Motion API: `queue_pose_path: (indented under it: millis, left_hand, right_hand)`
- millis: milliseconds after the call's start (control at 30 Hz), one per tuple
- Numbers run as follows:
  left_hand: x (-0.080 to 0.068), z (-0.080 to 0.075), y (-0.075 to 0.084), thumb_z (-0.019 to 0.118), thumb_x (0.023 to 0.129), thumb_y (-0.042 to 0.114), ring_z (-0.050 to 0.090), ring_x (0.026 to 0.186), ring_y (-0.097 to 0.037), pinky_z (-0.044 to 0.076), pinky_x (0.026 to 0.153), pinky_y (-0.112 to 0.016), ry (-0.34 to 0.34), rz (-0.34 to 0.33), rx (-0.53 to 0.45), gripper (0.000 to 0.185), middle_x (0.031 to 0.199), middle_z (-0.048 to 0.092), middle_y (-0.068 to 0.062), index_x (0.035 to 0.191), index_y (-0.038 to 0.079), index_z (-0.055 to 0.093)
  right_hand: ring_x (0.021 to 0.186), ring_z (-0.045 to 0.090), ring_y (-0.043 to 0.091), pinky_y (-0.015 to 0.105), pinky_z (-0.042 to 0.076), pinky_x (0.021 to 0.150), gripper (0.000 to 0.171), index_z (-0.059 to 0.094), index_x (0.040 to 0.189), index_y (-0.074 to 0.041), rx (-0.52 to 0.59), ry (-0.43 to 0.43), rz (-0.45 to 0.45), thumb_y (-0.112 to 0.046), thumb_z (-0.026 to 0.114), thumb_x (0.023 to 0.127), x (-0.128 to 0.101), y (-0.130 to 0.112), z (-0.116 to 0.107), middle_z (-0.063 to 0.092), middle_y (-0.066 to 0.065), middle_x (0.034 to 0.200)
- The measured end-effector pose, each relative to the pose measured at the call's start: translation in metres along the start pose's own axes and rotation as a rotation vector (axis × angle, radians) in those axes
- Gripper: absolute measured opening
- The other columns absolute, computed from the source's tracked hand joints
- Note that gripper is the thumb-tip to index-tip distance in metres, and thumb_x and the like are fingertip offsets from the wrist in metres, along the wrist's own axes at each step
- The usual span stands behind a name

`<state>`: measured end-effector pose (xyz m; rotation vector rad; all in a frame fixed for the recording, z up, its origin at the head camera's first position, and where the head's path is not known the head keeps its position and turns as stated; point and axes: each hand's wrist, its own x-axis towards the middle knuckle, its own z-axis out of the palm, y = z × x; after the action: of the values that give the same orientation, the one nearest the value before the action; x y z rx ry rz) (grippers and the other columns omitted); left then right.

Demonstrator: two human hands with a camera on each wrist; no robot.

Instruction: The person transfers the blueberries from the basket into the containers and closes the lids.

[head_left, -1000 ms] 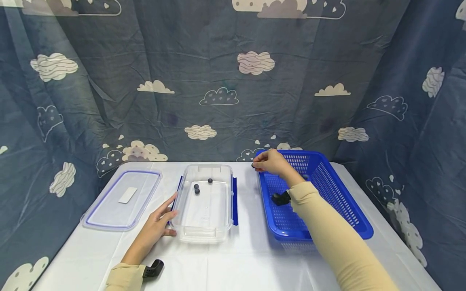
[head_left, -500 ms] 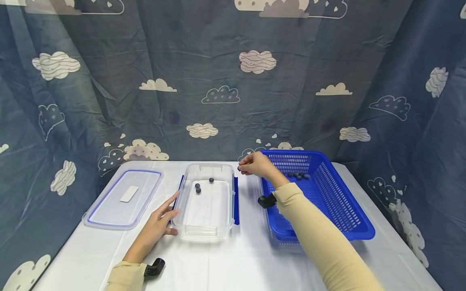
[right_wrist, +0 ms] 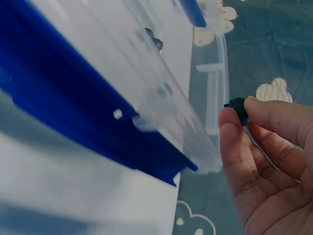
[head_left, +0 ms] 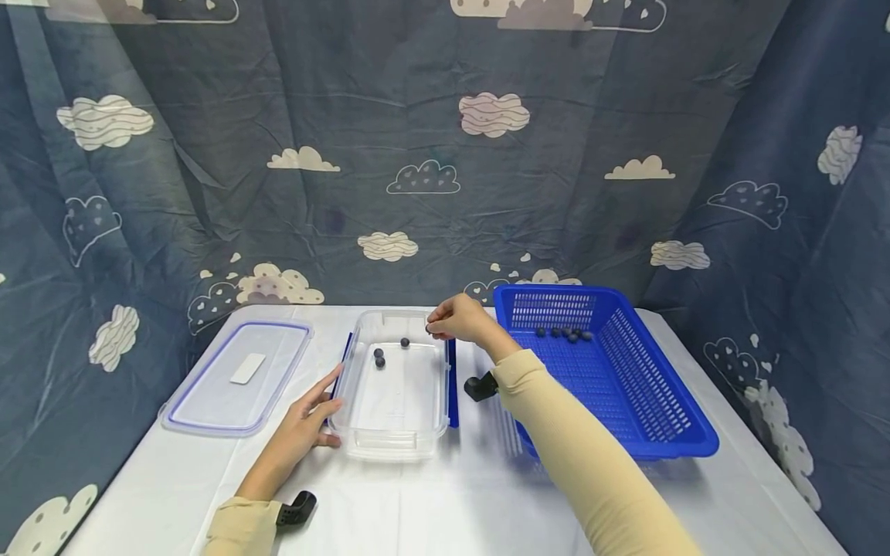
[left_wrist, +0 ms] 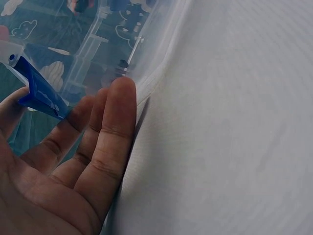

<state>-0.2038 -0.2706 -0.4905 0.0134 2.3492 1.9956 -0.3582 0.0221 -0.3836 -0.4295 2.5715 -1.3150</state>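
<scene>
My right hand (head_left: 462,318) pinches a blueberry (right_wrist: 239,110) between thumb and fingertip, over the right rim of a clear plastic container (head_left: 396,444). Inside that container lie 3 blueberries (head_left: 379,361), two of them side by side. The left hand (head_left: 299,425) rests against the container's left side with its fingers extended; in the left wrist view the fingers (left_wrist: 115,132) touch the clear wall near a blue side latch (left_wrist: 41,93). To the right stands a blue plastic basket (head_left: 684,448), with several blueberries (head_left: 572,335) gathered near its far end.
A clear lid (head_left: 278,386) with a purple-blue seal and a white label (head_left: 247,368) lies left of the container. A white cloth (head_left: 417,510) covers the table. Behind it hangs a dark curtain (head_left: 417,116) with cloud prints.
My right hand has moved left from the basket's rim to the container, carrying the blueberry. The basket's blueberries have come into fuller view. The left hand has stayed at the container.
</scene>
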Motion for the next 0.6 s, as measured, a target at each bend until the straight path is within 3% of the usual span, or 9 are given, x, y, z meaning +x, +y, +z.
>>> queue_pose_path:
  millis: [133,367,600]
  left_hand:
    - [0.0,0.0,0.0,0.058,0.11,0.021,0.058,0.104,-0.024,0.068,0.07,-0.035,0.0,0.003,-0.001,0.06,0.135,0.048,-0.023,0.167,0.03,0.04]
    - [0.0,0.0,0.001,0.058,0.11,0.02,0.058,0.101,-0.024,0.068,0.07,-0.034,0.002,0.007,0.005,0.061,0.134,0.048,-0.023,0.167,0.028,0.04]
    - [-0.001,0.001,0.003,0.058,0.11,0.019,0.059,0.099,-0.024,0.068,0.069,-0.035,0.001,0.006,0.004,0.061,0.134,0.049,-0.024,0.168,0.028,0.04]
  right_hand:
    - [0.074,0.072,0.008,0.024,0.067,0.076,0.013,0.078,0.104,0.003,-0.014,-0.01,-0.008,-0.008,0.077,0.098,0.001,-0.004,0.011,0.081,0.009,0.089]
    - [0.079,0.075,0.014,0.03,0.068,0.083,0.011,0.079,0.103,0.002,-0.036,-0.03,0.015,-0.008,0.076,0.098,0.004,-0.011,0.026,0.081,0.012,0.092]
    - [0.069,0.067,0.005,0.024,0.067,0.078,0.01,0.079,0.102,0.001,-0.076,-0.029,0.024,-0.007,0.076,0.098,0.005,-0.016,0.038,0.081,0.011,0.089]
